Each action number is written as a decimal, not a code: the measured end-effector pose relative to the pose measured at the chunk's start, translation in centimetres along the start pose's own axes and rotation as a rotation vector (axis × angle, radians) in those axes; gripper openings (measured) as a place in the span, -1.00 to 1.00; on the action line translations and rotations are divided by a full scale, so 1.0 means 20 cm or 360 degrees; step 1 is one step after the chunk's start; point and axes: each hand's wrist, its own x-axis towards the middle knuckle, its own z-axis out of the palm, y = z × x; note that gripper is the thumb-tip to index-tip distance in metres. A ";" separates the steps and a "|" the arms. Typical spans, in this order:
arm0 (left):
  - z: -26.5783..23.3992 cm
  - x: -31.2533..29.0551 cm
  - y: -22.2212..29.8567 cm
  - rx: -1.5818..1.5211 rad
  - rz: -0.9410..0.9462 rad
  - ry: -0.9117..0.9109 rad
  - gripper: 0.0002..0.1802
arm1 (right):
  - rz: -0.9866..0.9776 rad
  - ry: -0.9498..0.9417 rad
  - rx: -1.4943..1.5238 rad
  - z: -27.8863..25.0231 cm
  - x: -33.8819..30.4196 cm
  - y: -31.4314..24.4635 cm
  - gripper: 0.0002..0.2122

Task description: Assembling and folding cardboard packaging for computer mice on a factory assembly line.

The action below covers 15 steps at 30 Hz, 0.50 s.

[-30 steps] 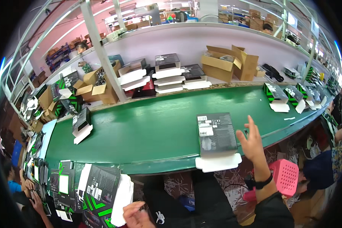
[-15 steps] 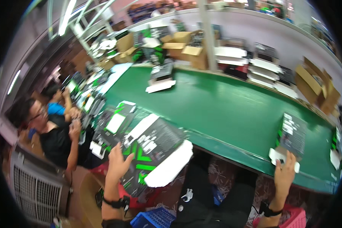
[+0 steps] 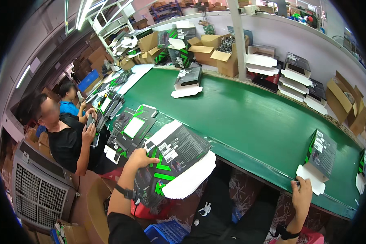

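Observation:
My left hand (image 3: 141, 158) is at the left edge of a stack of black-and-green flat cartons (image 3: 183, 144). Its thumb lies over the printed face and its fingers curl at the edge, partly hidden. A broad white flap (image 3: 191, 179) sticks out from the stack toward my lap. At the table's front edge on the right, my right hand (image 3: 301, 197) is closed, with a small dark thing at its fingertips that I cannot make out. Just beyond it stands a black box (image 3: 322, 152), its white flap (image 3: 312, 179) folded out toward me.
The green table (image 3: 232, 110) bears another black box (image 3: 188, 79) at the back. Open-flapped boxes (image 3: 295, 75) and brown cartons (image 3: 225, 61) line the wall. Two people (image 3: 65, 134) work at left, near a grey cooler (image 3: 40, 195). A blue basket (image 3: 166, 232) stands below.
My left hand has gone from spread fingers to curling at the carton edge. My right hand has drawn back from over the box's flap toward the table edge. The view has shifted.

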 end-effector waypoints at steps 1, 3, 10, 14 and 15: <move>-0.01 -0.03 0.04 0.0000 0.0004 0.0004 -0.17 | -0.0131 0.0026 -0.0060 0.01 0.03 0.01 -0.74; -0.03 -0.12 0.14 -0.0025 -0.0229 0.0027 -0.15 | -0.0166 0.0029 -0.0144 0.01 0.09 0.02 -0.73; 0.03 -0.17 0.02 -0.0075 -0.0169 0.0669 -0.19 | -0.0212 0.0050 -0.0226 0.10 0.22 0.18 -0.64; -0.05 -0.27 0.11 -0.0069 0.0046 0.1066 -0.26 | -0.0303 0.0352 0.0055 -0.05 0.08 -0.03 -0.67; -0.10 -0.30 0.13 -0.0196 0.0165 0.1136 -0.28 | -0.0281 0.0380 0.0269 -0.10 0.01 -0.09 -0.69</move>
